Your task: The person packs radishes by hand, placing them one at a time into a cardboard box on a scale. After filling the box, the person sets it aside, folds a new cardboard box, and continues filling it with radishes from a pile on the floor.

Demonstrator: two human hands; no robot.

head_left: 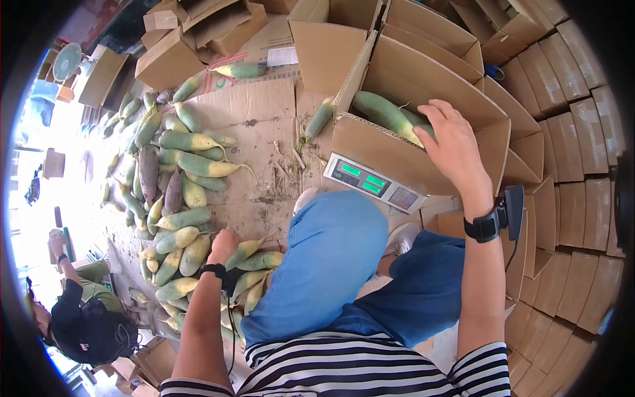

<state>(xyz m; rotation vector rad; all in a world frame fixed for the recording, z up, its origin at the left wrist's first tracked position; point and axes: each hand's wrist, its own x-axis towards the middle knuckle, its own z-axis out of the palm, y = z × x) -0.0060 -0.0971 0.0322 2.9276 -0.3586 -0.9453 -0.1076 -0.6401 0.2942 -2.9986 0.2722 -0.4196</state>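
Note:
My right hand (453, 142) is over an open cardboard box (397, 155), fingers apart, its thumb and fingertips right at a green radish (418, 122). Beside that one, a larger green radish (380, 111) lies in the same box. Under the near side of the box is a digital scale (374, 182) with lit green displays. My left hand (225, 246) reaches down among the radishes on the floor, close to a pale green radish (243, 252); its fingers are mostly hidden. A large pile of green-and-white radishes (188, 141) spreads to the left, with a dark purplish one (148, 173) among them.
Flattened cardboard (254, 106) covers the floor. Further open boxes (331, 49) stand at the back, and closed cartons (569, 205) are stacked along the right. A person in dark clothing (89, 324) is at the lower left. One radish (320, 118) lies beside the box.

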